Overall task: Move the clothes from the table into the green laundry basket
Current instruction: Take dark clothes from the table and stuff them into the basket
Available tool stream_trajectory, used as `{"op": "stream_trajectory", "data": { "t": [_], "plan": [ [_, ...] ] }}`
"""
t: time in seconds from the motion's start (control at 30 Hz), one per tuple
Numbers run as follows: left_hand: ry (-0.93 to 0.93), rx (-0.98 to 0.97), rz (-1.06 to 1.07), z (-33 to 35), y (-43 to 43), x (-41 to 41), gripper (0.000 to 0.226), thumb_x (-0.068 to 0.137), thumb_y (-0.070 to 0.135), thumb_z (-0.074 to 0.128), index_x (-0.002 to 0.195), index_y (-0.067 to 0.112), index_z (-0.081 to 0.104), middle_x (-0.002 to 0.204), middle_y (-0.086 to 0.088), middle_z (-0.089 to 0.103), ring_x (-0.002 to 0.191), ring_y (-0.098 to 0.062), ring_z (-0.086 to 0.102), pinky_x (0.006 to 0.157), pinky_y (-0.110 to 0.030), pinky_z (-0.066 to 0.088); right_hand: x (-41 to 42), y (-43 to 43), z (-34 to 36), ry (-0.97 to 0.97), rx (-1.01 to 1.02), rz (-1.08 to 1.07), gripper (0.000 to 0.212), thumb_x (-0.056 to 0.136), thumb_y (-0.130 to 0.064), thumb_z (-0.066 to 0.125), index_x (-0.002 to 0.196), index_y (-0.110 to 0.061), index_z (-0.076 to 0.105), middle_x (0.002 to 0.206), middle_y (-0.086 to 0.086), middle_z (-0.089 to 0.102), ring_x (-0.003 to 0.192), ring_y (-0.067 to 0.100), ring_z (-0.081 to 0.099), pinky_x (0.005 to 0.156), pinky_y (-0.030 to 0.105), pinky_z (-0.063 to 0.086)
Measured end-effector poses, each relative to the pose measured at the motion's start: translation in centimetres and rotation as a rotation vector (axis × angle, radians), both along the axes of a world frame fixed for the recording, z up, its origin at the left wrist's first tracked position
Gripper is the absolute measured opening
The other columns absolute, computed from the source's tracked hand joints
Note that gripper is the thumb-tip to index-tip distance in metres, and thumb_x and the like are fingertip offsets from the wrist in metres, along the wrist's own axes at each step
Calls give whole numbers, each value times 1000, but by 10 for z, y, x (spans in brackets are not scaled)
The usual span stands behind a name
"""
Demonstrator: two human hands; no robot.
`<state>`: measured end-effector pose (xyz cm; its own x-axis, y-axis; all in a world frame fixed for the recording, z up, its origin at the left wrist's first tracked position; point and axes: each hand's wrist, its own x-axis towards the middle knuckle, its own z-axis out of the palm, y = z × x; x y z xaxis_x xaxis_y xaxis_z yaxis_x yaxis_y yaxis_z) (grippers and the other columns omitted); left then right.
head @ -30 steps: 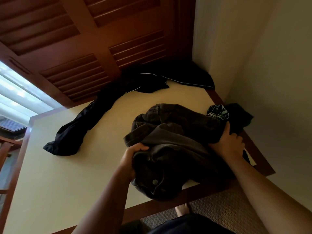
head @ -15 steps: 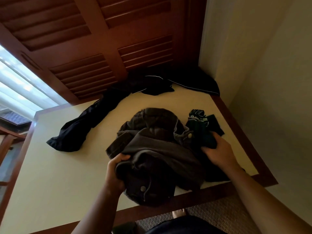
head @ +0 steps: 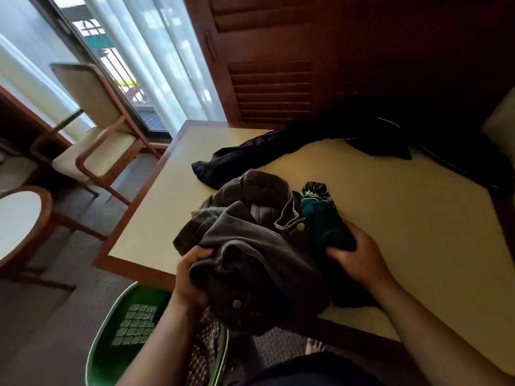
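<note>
A bunched dark grey denim jacket with metal buttons hangs over the near edge of the cream table. My left hand grips its lower left folds. My right hand grips its right side together with a dark green striped garment. The green laundry basket stands on the floor below the table's near-left corner, with a checked cloth inside; my left arm hides part of it. Long black clothes lie across the far part of the table.
A wooden armchair with cream cushions stands to the left by the window. A round side table sits at the far left. Brown louvred doors rise behind the table. Grey carpet covers the floor, and my bare foot shows below the table edge.
The view has swung left and down, bringing the basket, chair and window into sight. The jacket bundle has been drawn left toward the table's near edge, with the green garment gathered against it.
</note>
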<state>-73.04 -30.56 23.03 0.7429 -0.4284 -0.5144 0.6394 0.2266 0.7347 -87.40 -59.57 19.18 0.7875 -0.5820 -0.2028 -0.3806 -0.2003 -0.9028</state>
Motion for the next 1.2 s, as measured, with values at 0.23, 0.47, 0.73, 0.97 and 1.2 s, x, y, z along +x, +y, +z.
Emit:
{"op": "stream_trajectory", "data": {
  "t": [0.23,0.47,0.73,0.97,1.2],
  "plan": [
    [20,1,230,-1,109,-13,34,82,18,50,97,4,77,92,-16,74,81,-30,71,79,-39,59,50,89,-8,27,20,231,54,77,-13,83,125,-27,63,105,-10,69,97,9,65,77,12,45],
    [-14,17,385,-3,219,-32,35,77,18,51,90,3,79,84,-15,77,76,-28,74,71,-33,62,76,197,-18,26,17,385,62,74,-23,82,132,-30,61,109,-5,72,99,14,69,90,33,55],
    [-42,64,462,-11,321,-52,32,81,14,48,84,5,79,81,-13,75,74,-27,73,71,-33,62,76,306,-37,-2,68,508,62,76,-20,83,131,-32,59,113,-10,69,102,8,68,93,38,58],
    [-21,195,469,-36,378,-43,31,81,18,60,103,2,76,96,-18,75,88,-33,72,89,-46,56,77,355,-42,15,-26,512,62,76,-24,82,132,-34,59,116,-11,68,105,8,65,92,29,54],
    [-86,810,361,-108,400,-38,60,88,28,77,139,7,54,135,-15,64,124,-26,62,110,-44,48,67,389,-56,138,-175,581,74,72,-38,80,141,-37,50,121,-12,61,114,14,60,102,39,50]
  ]
}}
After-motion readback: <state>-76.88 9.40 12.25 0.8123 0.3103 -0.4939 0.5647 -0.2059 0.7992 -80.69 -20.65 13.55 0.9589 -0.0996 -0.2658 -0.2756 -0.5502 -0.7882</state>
